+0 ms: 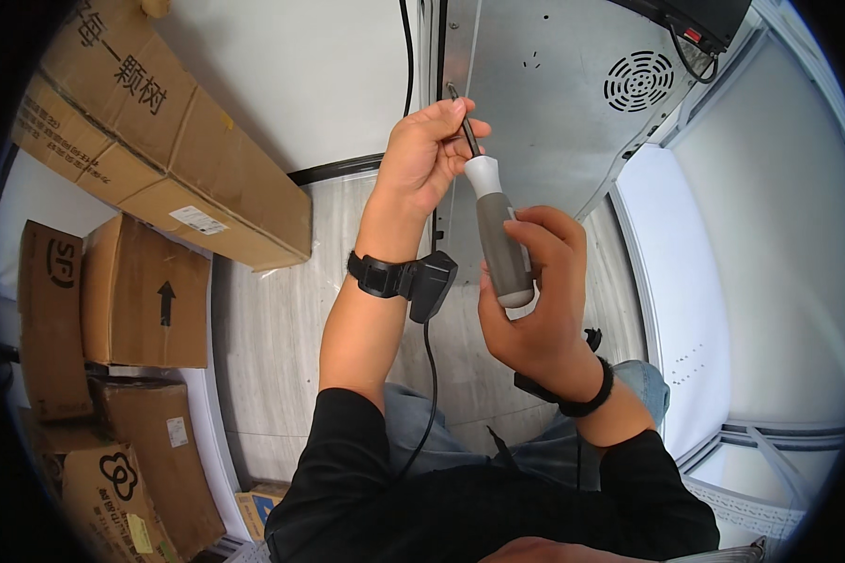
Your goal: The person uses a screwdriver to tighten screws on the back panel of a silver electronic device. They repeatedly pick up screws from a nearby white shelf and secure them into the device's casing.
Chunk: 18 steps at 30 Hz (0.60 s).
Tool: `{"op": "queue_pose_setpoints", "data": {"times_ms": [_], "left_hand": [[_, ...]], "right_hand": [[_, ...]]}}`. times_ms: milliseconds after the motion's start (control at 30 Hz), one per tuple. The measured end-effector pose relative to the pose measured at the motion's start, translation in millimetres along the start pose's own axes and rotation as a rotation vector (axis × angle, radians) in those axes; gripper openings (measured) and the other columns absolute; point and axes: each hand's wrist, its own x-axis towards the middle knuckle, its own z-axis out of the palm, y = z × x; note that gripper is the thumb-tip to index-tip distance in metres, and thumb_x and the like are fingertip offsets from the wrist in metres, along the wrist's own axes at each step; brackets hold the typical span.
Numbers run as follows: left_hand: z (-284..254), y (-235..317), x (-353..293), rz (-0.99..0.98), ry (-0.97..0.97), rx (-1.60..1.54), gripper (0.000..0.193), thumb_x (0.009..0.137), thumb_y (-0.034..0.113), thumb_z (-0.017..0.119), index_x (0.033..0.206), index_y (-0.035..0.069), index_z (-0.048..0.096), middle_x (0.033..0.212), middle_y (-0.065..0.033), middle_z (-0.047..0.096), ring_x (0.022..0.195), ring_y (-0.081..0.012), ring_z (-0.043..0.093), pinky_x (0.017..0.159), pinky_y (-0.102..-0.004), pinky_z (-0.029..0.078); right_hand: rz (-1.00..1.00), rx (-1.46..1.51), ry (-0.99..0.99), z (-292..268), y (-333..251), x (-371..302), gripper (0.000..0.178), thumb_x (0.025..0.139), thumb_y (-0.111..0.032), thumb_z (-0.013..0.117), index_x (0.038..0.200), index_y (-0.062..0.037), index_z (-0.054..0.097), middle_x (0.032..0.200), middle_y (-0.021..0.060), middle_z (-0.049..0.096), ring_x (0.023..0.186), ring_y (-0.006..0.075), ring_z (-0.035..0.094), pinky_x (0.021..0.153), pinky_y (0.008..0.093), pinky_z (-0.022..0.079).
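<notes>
A screwdriver with a grey-and-white handle slants up and to the left, its dark tip at the left edge of a grey metal panel. My right hand grips the handle, thumb on one side and fingers on the other. Higher up, my left hand pinches the metal shaft close to the tip. The tip meets the panel edge near a small screw or hole, too small to make out. Both wrists wear black straps; the left one carries a black box with a cable.
Cardboard boxes are stacked at the left, and a tall carton leans by the white wall. Round vent slots mark the panel. A black device with a cable sits at the top right. White panels stand at the right.
</notes>
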Motion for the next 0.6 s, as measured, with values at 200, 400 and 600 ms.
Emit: {"op": "queue_pose_setpoints", "data": {"times_ms": [200,400,600], "left_hand": [[-4,1,2,-0.023,-0.054,0.012,0.018,0.094,0.015,0.051,0.099,-0.001,0.057,0.081,-0.0127,0.066,0.063,-0.0143,0.063,0.061,-0.0246,0.054],[2,14,-3,-0.091,-0.152,0.041,0.018,0.092,0.012,0.053,0.103,-0.002,0.057,0.082,-0.0123,0.065,0.068,-0.0141,0.063,0.063,-0.0239,0.053],[-5,1,2,0.004,-0.071,0.002,0.015,0.092,0.011,0.054,0.097,-0.002,0.059,0.08,-0.0103,0.064,0.069,-0.0155,0.064,0.062,-0.0247,0.053]], "right_hand": [[-0.078,-0.077,0.125,7,7,1,0.047,0.068,-0.005,0.072,0.111,0.001,0.053,0.099,0.0174,0.054,0.077,0.0297,0.061,0.057,0.0329,0.051],[0.076,-0.043,0.092,0,2,4,0.048,0.074,-0.017,0.073,0.112,0.0016,0.051,0.091,0.0144,0.059,0.067,0.0272,0.062,0.056,0.032,0.05],[0.113,0.022,-0.078,-9,0,7,0.054,0.074,-0.023,0.074,0.114,0.0027,0.049,0.093,0.0161,0.059,0.068,0.0279,0.061,0.055,0.0322,0.049]]}}
